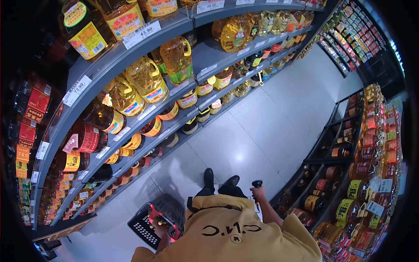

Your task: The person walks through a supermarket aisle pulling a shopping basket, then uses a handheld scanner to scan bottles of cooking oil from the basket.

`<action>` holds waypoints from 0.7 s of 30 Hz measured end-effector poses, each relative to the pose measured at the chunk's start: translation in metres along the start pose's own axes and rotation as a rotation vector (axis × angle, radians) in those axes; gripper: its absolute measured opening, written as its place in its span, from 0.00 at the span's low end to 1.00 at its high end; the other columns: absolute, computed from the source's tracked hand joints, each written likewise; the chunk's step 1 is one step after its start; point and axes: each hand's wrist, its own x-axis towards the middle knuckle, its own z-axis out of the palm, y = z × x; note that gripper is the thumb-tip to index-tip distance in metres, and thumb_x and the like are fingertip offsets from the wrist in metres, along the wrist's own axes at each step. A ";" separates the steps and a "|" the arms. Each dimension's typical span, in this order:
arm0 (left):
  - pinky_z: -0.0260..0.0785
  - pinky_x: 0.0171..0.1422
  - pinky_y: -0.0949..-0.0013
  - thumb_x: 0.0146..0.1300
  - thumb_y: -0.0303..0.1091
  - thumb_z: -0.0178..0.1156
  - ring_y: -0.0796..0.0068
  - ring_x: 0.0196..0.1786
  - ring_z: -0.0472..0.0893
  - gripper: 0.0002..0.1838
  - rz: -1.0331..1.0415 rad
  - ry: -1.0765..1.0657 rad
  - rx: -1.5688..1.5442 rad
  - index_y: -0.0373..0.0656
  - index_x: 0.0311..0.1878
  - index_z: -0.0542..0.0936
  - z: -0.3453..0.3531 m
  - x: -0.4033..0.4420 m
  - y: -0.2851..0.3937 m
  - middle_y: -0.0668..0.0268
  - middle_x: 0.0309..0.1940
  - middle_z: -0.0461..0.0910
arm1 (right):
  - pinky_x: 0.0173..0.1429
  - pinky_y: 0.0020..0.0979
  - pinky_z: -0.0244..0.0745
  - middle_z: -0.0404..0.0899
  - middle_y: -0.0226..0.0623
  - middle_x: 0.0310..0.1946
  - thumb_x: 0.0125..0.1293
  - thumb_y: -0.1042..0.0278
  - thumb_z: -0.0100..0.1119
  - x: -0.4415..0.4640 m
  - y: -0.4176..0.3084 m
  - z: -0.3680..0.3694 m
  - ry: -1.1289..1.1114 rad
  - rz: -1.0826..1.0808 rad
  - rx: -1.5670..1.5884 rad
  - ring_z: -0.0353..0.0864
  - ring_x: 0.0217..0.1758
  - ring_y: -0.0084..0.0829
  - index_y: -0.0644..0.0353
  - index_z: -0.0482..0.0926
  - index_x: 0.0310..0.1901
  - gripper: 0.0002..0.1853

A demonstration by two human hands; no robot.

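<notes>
Shirt: yellow, worn by the person, nearest the lens; dark printed letters across the front [235, 220].
Left hand: low at the person's left side [162, 229]; fingers appear curled round a red handle [152, 213], no visible gap; finger detail small and dim.
Shopping basket: dark, perforated, hanging beside the left hip [172, 206]. Bottom shows pale spots, probably floor light through holes. Carried by the handle, presumably to keep the load off the legs; contents, if any, cannot be made out.
Right hand: out from the right hip [260, 194], closed round a slim black-topped object [257, 183]. Knob end stands clear above the fist; likely gripped by its shaft. Identity unclear.
Shoes: dark pair, side by side on the tiles [209, 178].
Floor: pale, glossy, reflecting a ceiling light [238, 144].
Left shelving: grey tiers [172, 27] of bottled oil [176, 59], labels turned to the aisle, presumably for reading; price tags [142, 35] clipped along the edges, 43.90 and 72.90 legible.
Right display: black racking [309, 174] with dark bottles lying or tilted, more bottles packed above [345, 211]; close packing probably steadies them.
Far shelves: small colourful packs in rows [355, 32], too small to read.
</notes>
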 end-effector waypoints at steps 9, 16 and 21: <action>0.77 0.51 0.62 0.56 0.75 0.61 0.62 0.44 0.85 0.49 0.093 0.068 -0.065 0.27 0.50 0.82 0.047 -0.043 0.010 0.55 0.42 0.84 | 0.25 0.36 0.76 0.82 0.42 0.22 0.56 0.65 0.70 0.052 0.014 -0.027 -0.032 0.109 -0.018 0.81 0.19 0.35 0.68 0.82 0.31 0.12; 0.75 0.50 0.63 0.60 0.72 0.59 0.65 0.42 0.83 0.45 0.079 0.034 -0.040 0.28 0.49 0.83 0.087 -0.075 0.006 0.57 0.41 0.84 | 0.23 0.34 0.76 0.82 0.42 0.22 0.57 0.66 0.70 0.108 -0.023 -0.055 -0.098 0.035 0.012 0.81 0.19 0.33 0.68 0.82 0.32 0.12; 0.74 0.49 0.64 0.63 0.70 0.57 0.68 0.41 0.82 0.42 0.125 -0.032 0.018 0.29 0.48 0.83 0.114 -0.100 0.002 0.58 0.41 0.84 | 0.25 0.34 0.79 0.82 0.42 0.22 0.58 0.66 0.70 0.140 -0.051 -0.092 -0.102 -0.010 0.000 0.83 0.21 0.33 0.67 0.83 0.32 0.11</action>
